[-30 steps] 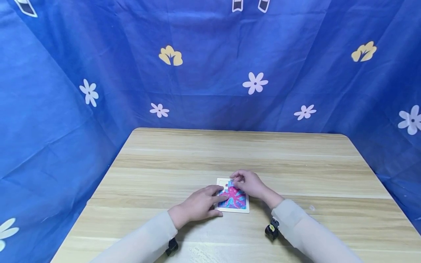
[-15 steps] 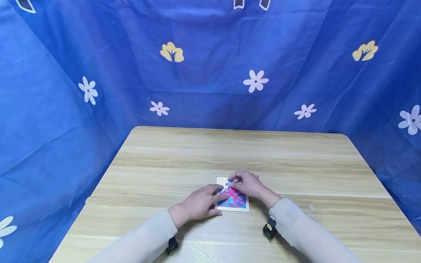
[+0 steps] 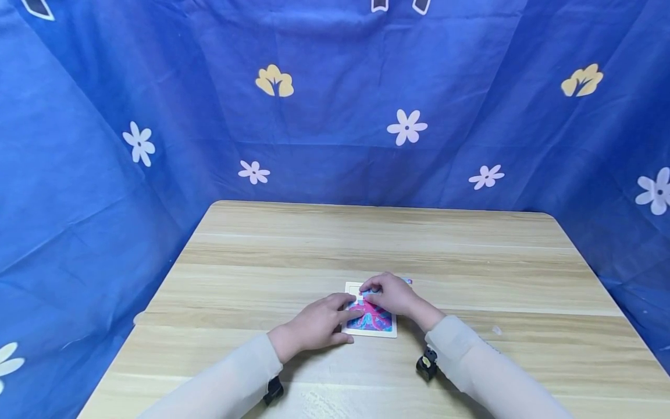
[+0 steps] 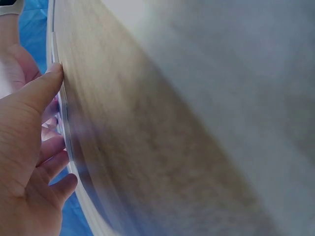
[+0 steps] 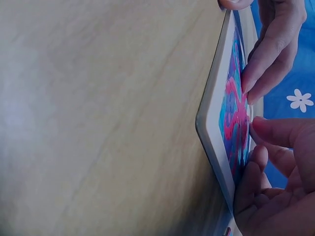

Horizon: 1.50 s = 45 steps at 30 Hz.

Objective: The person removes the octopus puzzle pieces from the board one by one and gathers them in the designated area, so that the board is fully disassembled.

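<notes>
Along the bottom of the head view, pale sleeves [image 3: 214, 372] angled inward, black wrist cameras [image 3: 426, 364] strapped beneath. Up from the lower left, left hand [image 3: 316, 325] with fingertips on the board's left side, thumb by its lower-left corner: fingers loose and spread, clasping nothing; seems to brace against slipping. Just right of and below the frame's middle, puzzle board [image 3: 370, 334] flat, with a pink and blue picture [image 3: 376, 321], pale patch at upper left. Over its upper right, right hand [image 3: 396, 295], fingers bent down, presumably for fine control; whether pinching anything, cannot tell. Just beyond, small coloured piece [image 3: 409, 281], partly hidden. Farther up, wooden table [image 3: 314, 238], then blue cloth [image 3: 335, 87], probably hung as backdrop.
</notes>
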Tool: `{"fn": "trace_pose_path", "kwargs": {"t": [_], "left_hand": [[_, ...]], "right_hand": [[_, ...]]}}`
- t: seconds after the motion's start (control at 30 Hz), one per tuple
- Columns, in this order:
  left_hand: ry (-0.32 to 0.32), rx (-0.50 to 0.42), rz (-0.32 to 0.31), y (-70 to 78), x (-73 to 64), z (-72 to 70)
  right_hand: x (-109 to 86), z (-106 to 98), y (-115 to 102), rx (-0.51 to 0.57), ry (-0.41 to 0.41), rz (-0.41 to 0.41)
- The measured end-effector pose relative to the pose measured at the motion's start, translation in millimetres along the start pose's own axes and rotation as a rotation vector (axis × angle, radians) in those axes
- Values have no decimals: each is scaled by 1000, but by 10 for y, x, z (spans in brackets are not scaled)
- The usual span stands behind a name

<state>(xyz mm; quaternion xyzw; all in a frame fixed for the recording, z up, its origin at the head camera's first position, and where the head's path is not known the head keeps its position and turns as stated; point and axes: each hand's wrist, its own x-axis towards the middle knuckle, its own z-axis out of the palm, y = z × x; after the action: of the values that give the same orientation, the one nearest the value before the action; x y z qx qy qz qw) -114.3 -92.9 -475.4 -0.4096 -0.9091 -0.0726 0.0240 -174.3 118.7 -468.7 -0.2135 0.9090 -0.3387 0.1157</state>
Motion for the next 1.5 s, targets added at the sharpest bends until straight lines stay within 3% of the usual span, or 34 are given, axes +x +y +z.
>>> {"fn": "trace_pose_path", "kwargs": {"t": [0.47, 0.8, 0.97, 1.23, 1.5], "left_hand": [[5, -1, 0, -15, -6, 41], [-19, -16, -1, -64, -10, 8], [-31, -25, 0, -82, -8, -14], [-28, -12, 2, -94, 5, -10], [-21, -16, 4, -83, 14, -15]], "right_hand": [[-8, 61, 33, -27, 19, -27], [30, 48, 22, 49, 24, -24], [47, 42, 23, 103, 49, 22], [32, -6, 35, 88, 82, 26], [17, -38, 59, 108, 64, 23]]}}
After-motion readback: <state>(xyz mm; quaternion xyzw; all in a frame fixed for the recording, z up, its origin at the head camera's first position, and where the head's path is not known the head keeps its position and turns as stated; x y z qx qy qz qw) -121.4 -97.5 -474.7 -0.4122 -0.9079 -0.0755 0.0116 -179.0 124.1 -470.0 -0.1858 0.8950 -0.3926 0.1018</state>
